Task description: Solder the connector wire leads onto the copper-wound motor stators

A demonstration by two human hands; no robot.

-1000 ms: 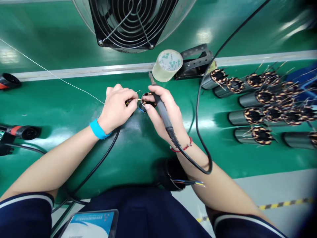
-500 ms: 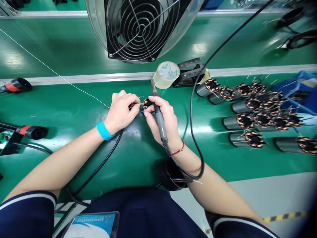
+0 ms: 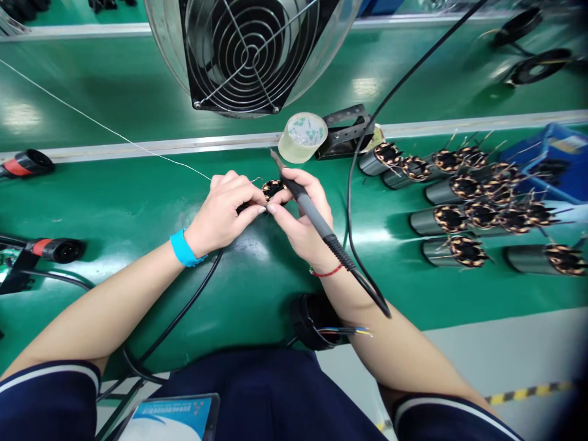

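My right hand is closed around a soldering iron, whose tip points up and away to the left. Its thumb and forefinger also pinch close to the fingertips of my left hand. That left hand is closed on thin wire ends, mostly hidden by the fingers. A fine pale solder wire runs from the upper left to the back of the left hand. Between and just behind both hands stands a motor stator with copper windings, partly covered by fingers. A black cable leads from below the left hand toward my lap.
Several wound stators stand at the right beside a blue bin. Behind the hands are a tape roll, a metal holder and a fan. A black ring-shaped housing lies by my right forearm. Black-and-red connectors lie left.
The soldering iron has tilted, its handle end swinging right and its tip left. My fingertips have come together in front of the stator. The view has shifted slightly.
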